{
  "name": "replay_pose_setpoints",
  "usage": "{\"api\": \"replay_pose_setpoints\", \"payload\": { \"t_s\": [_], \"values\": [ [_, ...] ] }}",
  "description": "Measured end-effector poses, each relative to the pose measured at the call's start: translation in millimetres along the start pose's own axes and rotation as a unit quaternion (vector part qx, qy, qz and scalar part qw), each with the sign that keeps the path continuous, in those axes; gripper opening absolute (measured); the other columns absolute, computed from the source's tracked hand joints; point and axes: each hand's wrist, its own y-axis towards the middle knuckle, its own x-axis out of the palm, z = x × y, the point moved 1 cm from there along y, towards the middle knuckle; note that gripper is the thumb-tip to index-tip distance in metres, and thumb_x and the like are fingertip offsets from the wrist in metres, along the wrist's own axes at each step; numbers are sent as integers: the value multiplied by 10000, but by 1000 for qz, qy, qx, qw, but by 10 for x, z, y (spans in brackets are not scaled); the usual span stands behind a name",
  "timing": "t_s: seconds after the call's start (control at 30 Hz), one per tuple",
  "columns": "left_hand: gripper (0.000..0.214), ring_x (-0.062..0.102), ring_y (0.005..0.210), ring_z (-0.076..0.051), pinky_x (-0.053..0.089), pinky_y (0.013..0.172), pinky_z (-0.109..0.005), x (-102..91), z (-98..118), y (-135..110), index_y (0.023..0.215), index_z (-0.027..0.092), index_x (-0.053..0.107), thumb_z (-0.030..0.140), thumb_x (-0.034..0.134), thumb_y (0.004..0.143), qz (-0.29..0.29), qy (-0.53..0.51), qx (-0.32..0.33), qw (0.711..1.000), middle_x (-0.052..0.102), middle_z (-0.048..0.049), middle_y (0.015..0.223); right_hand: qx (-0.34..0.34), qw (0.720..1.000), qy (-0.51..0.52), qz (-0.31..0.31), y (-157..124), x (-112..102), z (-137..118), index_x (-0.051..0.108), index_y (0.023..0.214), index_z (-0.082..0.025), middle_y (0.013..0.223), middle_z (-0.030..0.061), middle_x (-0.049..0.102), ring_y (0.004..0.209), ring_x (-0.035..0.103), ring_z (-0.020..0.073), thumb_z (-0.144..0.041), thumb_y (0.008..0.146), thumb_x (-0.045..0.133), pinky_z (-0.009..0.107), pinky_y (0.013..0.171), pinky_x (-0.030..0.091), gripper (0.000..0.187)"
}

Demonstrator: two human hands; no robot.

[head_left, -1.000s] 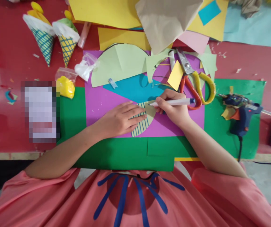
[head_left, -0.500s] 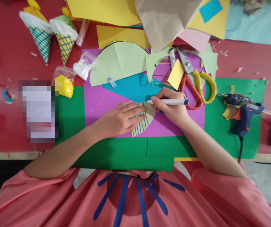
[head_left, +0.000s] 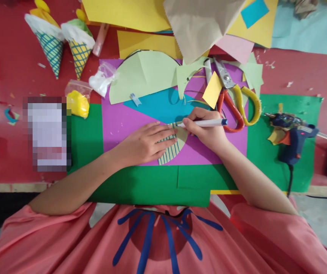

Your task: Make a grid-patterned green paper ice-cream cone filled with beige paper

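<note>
My left hand (head_left: 149, 142) lies flat with fingers stretched over a pale green paper piece (head_left: 169, 153) that has a curved edge and dark blue stripes. Under it is a purple sheet (head_left: 203, 155). In my right hand (head_left: 205, 127) is a white marker (head_left: 209, 123) with a blue end, held in a writing grip. Its tip touches or hovers just over the piece's upper part, beside my left fingertips; which of the two I cannot tell. A blue paper (head_left: 157, 106) lies just beyond my hands. Scissors (head_left: 227, 85) with red and yellow handles rest beyond my right hand.
A blue glue gun (head_left: 297, 140) lies on the green sheet (head_left: 306, 167) at right. Two paper ice cream cones (head_left: 49, 47) stand out at upper left, near bags of white clay (head_left: 100, 82) and yellow clay (head_left: 78, 103). A blurred-out phone-like object (head_left: 48, 133) lies left.
The marker tip has shifted slightly down and left on the striped piece, with my right hand moving a little. My left hand stays in place.
</note>
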Motion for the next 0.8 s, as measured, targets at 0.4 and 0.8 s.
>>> {"api": "replay_pose_setpoints", "payload": {
  "t_s": [0.4, 0.8],
  "values": [
    [325, 537, 1278, -235, 430, 1099, -448, -12, -2, -13, 1249, 155, 591, 243, 512, 947, 2, 10, -8, 1000, 572, -118, 1367, 10, 999, 1, -32, 0, -5, -31, 390, 539, -203, 495, -47, 459, 484, 393, 71, -178, 774, 559, 237, 485, 316, 290],
    [355, 545, 1271, -230, 444, 1075, -435, -20, -6, -7, 1289, 151, 555, 254, 500, 954, 15, 28, 2, 999, 591, -107, 1345, 11, 997, 9, -72, -10, -14, -39, 350, 515, -207, 463, -64, 339, 469, 291, 66, -182, 732, 546, 243, 457, 220, 294]
  ]
}}
